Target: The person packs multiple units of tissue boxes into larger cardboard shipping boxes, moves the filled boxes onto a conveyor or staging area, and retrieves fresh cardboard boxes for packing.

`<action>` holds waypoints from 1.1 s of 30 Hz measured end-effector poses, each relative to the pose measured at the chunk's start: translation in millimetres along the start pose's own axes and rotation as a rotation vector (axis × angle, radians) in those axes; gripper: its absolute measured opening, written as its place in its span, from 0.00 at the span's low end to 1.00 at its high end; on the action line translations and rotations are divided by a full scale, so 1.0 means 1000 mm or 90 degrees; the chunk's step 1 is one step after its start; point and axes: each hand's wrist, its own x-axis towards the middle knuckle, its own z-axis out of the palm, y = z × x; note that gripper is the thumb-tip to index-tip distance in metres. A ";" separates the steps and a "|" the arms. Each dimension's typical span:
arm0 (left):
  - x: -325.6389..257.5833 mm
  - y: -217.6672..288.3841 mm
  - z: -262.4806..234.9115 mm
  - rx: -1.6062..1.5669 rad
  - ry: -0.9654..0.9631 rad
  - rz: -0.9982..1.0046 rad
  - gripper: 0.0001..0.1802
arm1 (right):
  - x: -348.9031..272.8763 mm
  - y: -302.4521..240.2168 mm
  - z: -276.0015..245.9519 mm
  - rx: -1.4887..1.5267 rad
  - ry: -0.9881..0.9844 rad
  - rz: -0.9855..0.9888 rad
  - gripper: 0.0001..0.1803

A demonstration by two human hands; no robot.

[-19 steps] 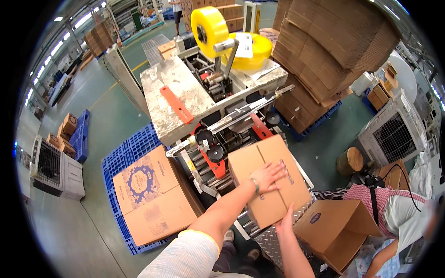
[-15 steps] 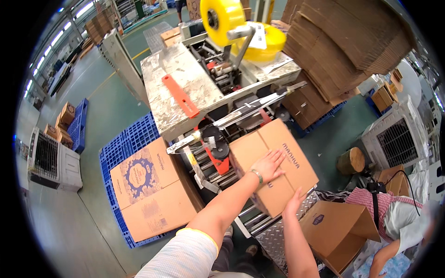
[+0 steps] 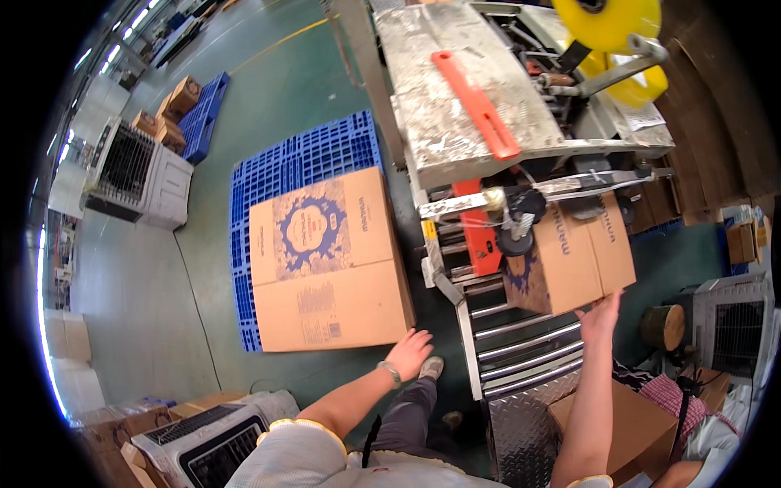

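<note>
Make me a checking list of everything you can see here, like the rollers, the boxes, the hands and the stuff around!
Surface: roller conveyor leading into a tape machine.
Job's things: brown box on the rollers, partly under the machine.
Clutter: flat cardboard boxes on a blue pallet.
Hands: right hand touches the box's near edge; left hand open, beside the flat boxes.
Cables: nothing seen.
Surroundings: green floor, fan units, yellow tape roll.

A packing floor in a warehouse: a box-taping machine [image 3: 521,106] with yellow tape rolls [image 3: 610,20] over a roller conveyor [image 3: 521,346], printed cartons [image 3: 325,260] on a blue pallet [image 3: 301,154], green concrete floor [image 3: 268,73].
</note>
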 end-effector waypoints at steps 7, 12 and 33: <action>-0.012 -0.067 0.075 0.327 -0.180 -0.020 0.31 | -0.111 0.147 -0.077 -0.351 -0.012 0.168 0.28; -0.002 -0.096 0.075 0.402 -0.173 0.052 0.27 | -0.280 0.253 -0.151 -0.600 -0.297 0.277 0.22; -0.045 -0.089 0.099 0.527 -0.213 -0.045 0.25 | -0.357 0.238 -0.295 -0.919 -0.285 0.264 0.19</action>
